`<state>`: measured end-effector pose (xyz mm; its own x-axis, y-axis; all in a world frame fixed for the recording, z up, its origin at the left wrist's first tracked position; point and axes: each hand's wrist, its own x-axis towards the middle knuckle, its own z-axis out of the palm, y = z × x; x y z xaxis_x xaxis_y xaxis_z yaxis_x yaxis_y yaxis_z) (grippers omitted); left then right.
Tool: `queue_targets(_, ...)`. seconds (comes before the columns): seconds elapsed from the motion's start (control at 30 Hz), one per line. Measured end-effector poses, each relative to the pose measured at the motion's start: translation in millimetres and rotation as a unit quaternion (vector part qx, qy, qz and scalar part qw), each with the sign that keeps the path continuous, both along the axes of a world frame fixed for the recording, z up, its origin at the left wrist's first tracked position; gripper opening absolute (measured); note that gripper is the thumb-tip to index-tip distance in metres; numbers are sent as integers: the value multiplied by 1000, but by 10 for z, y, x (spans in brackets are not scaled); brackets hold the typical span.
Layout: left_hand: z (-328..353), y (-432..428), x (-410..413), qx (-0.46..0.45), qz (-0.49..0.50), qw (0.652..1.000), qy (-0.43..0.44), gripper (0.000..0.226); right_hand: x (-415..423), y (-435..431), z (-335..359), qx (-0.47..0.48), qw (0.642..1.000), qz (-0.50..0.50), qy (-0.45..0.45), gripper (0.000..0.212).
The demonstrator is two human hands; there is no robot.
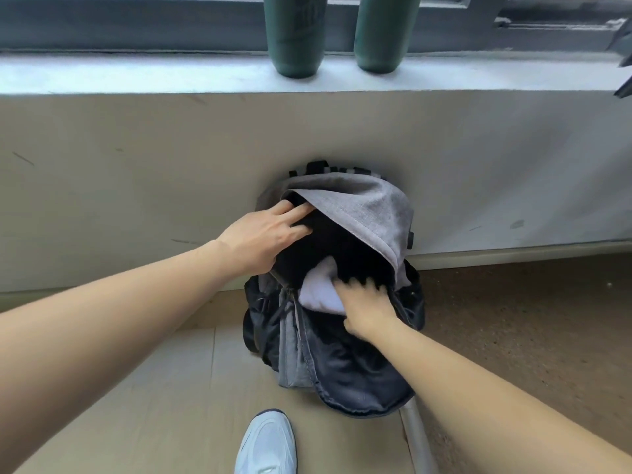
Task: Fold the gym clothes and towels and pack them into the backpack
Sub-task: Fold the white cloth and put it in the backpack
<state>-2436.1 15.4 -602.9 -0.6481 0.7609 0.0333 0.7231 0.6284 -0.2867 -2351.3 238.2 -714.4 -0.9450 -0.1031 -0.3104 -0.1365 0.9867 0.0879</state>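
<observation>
A grey and black backpack (372, 213) stands on the floor against the wall, its main compartment unzipped and gaping. A folded white cloth (319, 290) lies in the opening, partly under dark fabric. My left hand (263, 239) grips the left edge of the opening, fingertips tucked inside under the grey flap. My right hand (367, 304) is pushed into the compartment beside the white cloth; its fingers are blurred and partly hidden in the dark interior.
Two dark green bottles (295, 35) (384, 32) stand on the window sill above. My light grey shoe (266, 443) is on the pale floor in front of the backpack. A metal strip (419, 436) separates that floor from brown carpet (530, 319) at the right.
</observation>
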Motion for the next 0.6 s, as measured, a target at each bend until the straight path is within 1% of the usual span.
queue_targets(0.07,29,18,30,-9,-1,1000,15,61,-64,51,-26,-16,1000,-11,-23,91)
queue_targets(0.17,69,96,233,0,-17,998,56,40,-176,131,-58,-71,997,-7,-39,94)
queue_targets(0.23,8,162,453,27,-83,995,40,31,-224,173,-88,-92,995,1,-40,91)
queue_targets(0.27,-44,206,569,36,-133,990,11,34,-234,185,-102,-95,995,-4,-41,88)
queue_targets(0.3,-109,256,683,30,-176,983,-34,44,-237,194,-108,-98,994,-8,-40,85)
queue_targets(0.37,-259,363,905,-35,-213,969,-124,77,-215,208,-105,-108,994,-6,-25,78)
queue_targets(0.4,-343,420,1019,-76,-218,963,-140,92,-187,217,-101,-110,994,-4,-9,77)
queue_targets(0.43,-435,469,1146,-113,-227,957,-141,100,-145,220,-91,-106,994,-6,8,80)
queue_targets(0.47,-519,521,1288,-142,-233,953,-136,97,-92,224,-65,-99,995,-7,29,85)
queue_targets(0.5,-593,569,1420,-156,-235,952,-122,83,-30,223,-32,-90,995,-5,49,90)
queue_targets(0.6,-696,629,1623,-122,-251,957,-79,27,202,206,22,-64,992,43,102,98)
